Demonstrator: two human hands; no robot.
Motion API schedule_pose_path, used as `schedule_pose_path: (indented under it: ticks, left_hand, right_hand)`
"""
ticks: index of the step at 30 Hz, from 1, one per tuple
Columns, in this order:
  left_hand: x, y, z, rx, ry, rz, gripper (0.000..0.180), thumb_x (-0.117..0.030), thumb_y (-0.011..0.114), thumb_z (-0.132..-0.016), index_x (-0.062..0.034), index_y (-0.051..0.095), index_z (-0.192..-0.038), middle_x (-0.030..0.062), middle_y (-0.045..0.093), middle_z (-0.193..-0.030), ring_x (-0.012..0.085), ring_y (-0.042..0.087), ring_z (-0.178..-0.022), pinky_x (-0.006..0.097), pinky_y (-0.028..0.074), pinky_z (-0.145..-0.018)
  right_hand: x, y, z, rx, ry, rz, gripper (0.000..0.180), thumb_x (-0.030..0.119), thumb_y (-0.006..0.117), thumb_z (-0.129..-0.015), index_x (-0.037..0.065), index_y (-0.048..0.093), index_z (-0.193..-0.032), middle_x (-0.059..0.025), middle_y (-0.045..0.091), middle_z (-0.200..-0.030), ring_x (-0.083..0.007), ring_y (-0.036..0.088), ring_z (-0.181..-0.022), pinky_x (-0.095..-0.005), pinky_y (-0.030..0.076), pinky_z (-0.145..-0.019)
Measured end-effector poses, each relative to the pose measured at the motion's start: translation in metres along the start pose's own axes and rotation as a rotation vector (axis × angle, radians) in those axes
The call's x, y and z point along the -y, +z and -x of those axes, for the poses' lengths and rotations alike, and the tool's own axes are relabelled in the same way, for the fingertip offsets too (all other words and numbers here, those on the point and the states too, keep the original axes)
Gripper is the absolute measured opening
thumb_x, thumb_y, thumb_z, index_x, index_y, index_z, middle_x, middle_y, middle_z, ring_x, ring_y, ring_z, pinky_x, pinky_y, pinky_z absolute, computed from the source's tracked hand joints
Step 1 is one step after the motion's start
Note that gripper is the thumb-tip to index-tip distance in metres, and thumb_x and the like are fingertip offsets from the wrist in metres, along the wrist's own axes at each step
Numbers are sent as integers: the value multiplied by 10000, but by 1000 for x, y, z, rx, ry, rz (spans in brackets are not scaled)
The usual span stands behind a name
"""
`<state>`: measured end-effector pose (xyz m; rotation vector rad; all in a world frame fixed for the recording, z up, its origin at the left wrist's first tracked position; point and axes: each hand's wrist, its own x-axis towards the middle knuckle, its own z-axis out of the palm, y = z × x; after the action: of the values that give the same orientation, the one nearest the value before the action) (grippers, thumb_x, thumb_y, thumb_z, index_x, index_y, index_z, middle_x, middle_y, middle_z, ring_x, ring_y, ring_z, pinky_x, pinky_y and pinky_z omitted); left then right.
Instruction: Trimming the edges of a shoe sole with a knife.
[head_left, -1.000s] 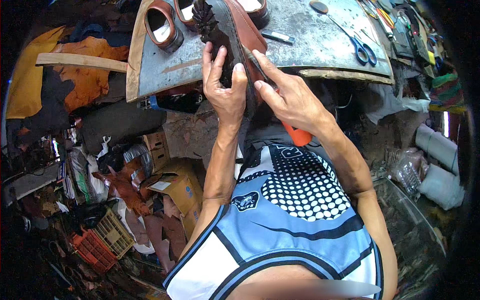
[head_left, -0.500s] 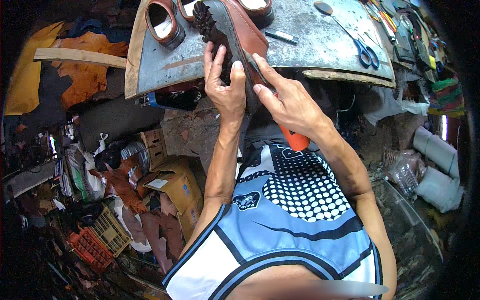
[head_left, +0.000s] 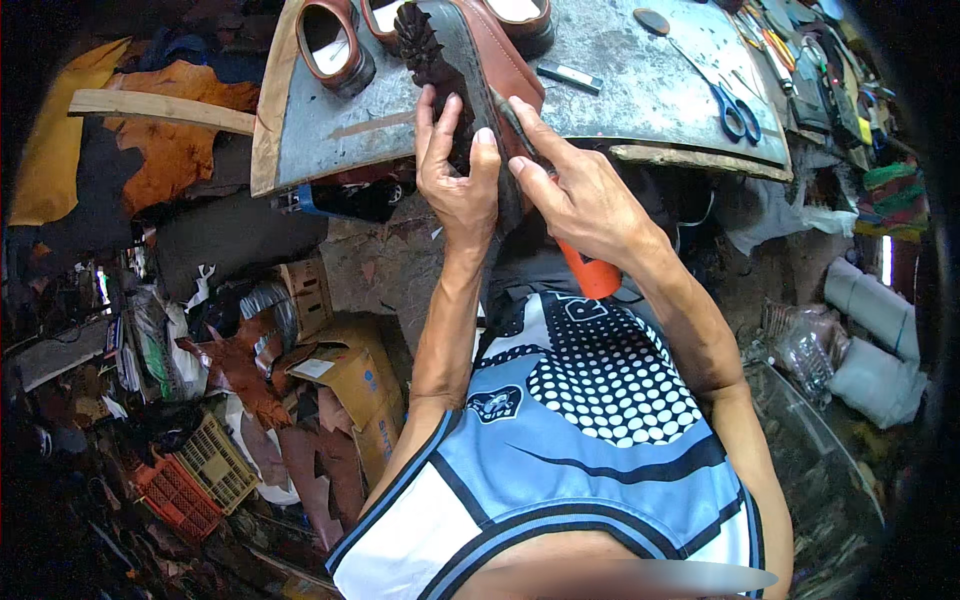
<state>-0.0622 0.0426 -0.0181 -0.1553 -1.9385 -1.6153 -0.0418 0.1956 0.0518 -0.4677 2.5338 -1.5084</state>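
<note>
A brown leather shoe [head_left: 505,62] with a thick black sole [head_left: 458,60] stands on its side at the near edge of the worktable, the sole turned left. My left hand [head_left: 458,185] holds it from the left, with fingers and thumb against the dark sole. A tool with an orange handle [head_left: 592,275] is gripped in my right hand [head_left: 590,205]; the handle sticks out below the palm. The tool's greyish front part, under my stretched index finger, lies along the seam between sole and upper. Its tip is too hidden to name the kind.
More brown shoes [head_left: 335,45] stand at the table's [head_left: 640,105] back left. A small black-and-white bar [head_left: 570,77] and blue-handled scissors [head_left: 737,112] lie to the right, near scattered hand tools [head_left: 790,60]. A wooden strip [head_left: 160,108] juts out left. Cardboard box [head_left: 350,375] and crates [head_left: 215,465] sit lower left.
The whole view has shifted slightly, table and hands together moving a little to the right. Both hands keep their holds on the shoe and the tool.
</note>
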Motion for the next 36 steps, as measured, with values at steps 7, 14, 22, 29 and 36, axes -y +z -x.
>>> schedule_pose_path:
  ticks: [7,14,22,29,36]
  left_hand:
    - [7,-1,2,6,11,-17,468,-83,670,-836,8,646,-1294,272,460,-1492,371,500,-1345,439,404,-1107]
    - [5,0,2,-4,-5,3,470,-72,670,-831,7,646,-1294,268,469,-1487,363,506,-1340,431,413,-1098]
    - [-7,2,0,-15,-54,54,441,-86,587,-892,103,605,-1291,236,471,-1495,282,521,-1313,371,451,-1065]
    - [-6,1,-1,-21,-64,31,440,-105,585,-896,100,612,-1284,238,480,-1488,289,523,-1311,370,440,-1075]
    - [-4,0,-2,-33,-63,40,445,-115,596,-890,78,620,-1291,255,476,-1484,307,523,-1315,397,428,-1084]
  right_hand:
    - [3,-4,-9,-33,-20,10,616,227,522,-972,-60,350,-1490,-373,630,-1118,-472,694,-849,-483,556,-765]
    - [3,-7,-14,-49,-54,16,616,230,525,-972,-61,352,-1486,-369,616,-1160,-478,687,-874,-486,556,-783]
    - [-2,4,0,-14,-56,34,624,200,534,-964,-101,332,-1473,-329,652,-808,-470,671,-739,-503,535,-709]
    - [-1,6,11,6,-41,40,644,198,540,-962,-101,307,-1483,-321,659,-819,-466,674,-746,-507,534,-730]
    - [3,6,19,56,10,39,647,194,540,-964,-97,300,-1489,-312,664,-830,-461,679,-761,-502,537,-739]
